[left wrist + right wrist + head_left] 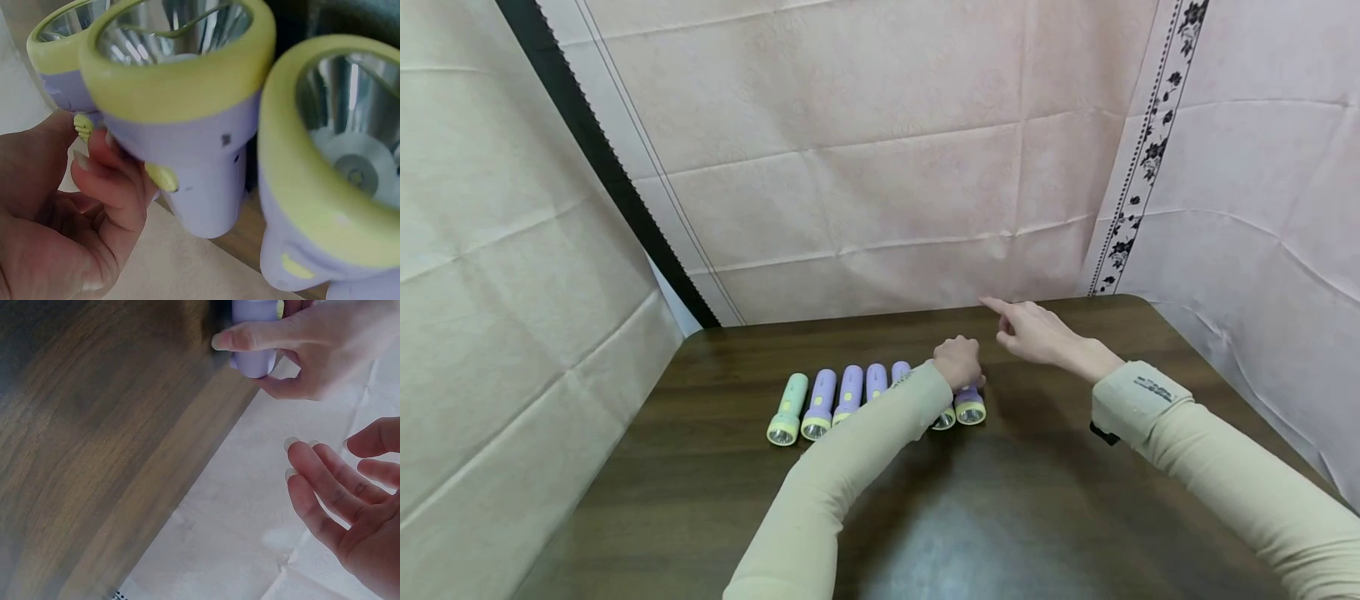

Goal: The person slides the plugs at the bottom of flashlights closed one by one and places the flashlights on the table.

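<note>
Several flashlights lie side by side in a row on the table: a mint-green one (792,400) at the left end, then purple ones such as the purple flashlight (822,400) beside it, all with pale yellow rims. My left hand (958,361) grips the purple flashlight (970,407) at the right end of the row; in the right wrist view its thumb lies across the purple barrel (255,359). To the right, my right hand (1037,333) hovers with its index finger extended and holds nothing. My left forearm hides part of the row.
The dark wooden table (715,500) has its far edge just behind the hands. Pale cloth (887,192) hangs behind it and at both sides. In the left wrist view, neighbouring flashlights (206,187) stand close to my left hand.
</note>
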`<act>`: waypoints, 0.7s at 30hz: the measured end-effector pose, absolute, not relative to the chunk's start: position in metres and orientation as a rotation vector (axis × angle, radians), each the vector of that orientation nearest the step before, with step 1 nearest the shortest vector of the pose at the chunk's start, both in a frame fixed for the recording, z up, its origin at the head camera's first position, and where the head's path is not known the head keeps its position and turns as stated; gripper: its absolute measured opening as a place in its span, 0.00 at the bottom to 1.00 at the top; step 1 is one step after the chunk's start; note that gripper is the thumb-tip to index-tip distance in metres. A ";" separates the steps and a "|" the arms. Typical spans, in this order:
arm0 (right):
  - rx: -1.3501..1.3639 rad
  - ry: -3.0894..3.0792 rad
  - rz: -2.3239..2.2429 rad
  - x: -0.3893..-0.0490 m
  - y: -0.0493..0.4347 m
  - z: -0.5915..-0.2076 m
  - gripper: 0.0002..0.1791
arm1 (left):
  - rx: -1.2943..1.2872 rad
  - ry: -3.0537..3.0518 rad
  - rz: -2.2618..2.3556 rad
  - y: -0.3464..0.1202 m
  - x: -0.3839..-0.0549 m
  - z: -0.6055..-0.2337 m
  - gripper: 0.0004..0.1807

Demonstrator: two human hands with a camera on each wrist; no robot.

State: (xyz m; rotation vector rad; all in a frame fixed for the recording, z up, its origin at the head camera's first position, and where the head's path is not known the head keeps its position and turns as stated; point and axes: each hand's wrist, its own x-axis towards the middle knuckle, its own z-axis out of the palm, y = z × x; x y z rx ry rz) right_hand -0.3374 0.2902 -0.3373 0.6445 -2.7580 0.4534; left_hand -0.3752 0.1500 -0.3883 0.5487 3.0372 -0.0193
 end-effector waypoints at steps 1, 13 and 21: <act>0.644 -2.758 0.458 -0.337 0.290 -0.338 0.33 | 0.556 3.043 -0.037 0.150 -0.374 -0.389 0.22; 0.620 -2.763 0.460 -0.339 0.291 -0.340 0.30 | 0.631 3.061 -0.032 0.153 -0.369 -0.391 0.26; 0.683 -2.665 0.485 -0.350 0.273 -0.329 0.29 | 0.646 3.121 0.143 0.114 -0.394 -0.348 0.25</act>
